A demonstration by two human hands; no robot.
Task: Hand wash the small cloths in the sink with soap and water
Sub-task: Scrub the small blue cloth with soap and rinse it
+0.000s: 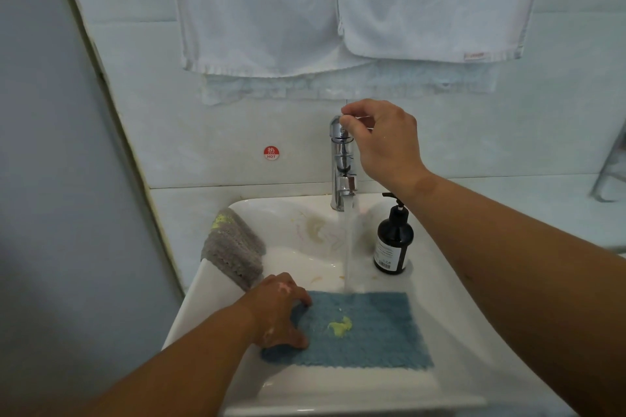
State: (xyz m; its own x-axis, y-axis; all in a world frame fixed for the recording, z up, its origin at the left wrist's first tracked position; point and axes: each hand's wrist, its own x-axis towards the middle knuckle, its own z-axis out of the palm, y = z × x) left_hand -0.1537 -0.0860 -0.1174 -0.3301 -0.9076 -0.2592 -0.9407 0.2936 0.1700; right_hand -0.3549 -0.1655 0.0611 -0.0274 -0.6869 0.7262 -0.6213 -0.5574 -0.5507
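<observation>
A person stands over a white sink (pixel 440 301) as water (pixel 348 247) runs in a steady stream from a chrome faucet (pixel 342 162) onto the far edge of a blue cloth (pixel 372 338) spread flat in the basin. A yellow-green smear (pixel 340 326) sits near the middle of the cloth. The left hand (pixel 281 311) rests on the cloth's left edge, fingers curled down and pinching the fabric between thumb and fingertips. The right hand (pixel 379 139) is raised to the top of the faucet, its thumb and forefinger closed in a narrow pinch on the lever there; the lever itself is mostly hidden behind the fingers. A second, gray cloth (pixel 233 250), marked with a yellow stain at its upper end, is draped over the sink's left rim, well apart from the stream. A dark pump bottle (pixel 393 244) stands on the sink's right shoulder, just beside the faucet. Two white towels (pixel 338 3) hang on the wall above, and a red "HOT" sticker (pixel 271 153) is fixed to the wall left of the faucet.
</observation>
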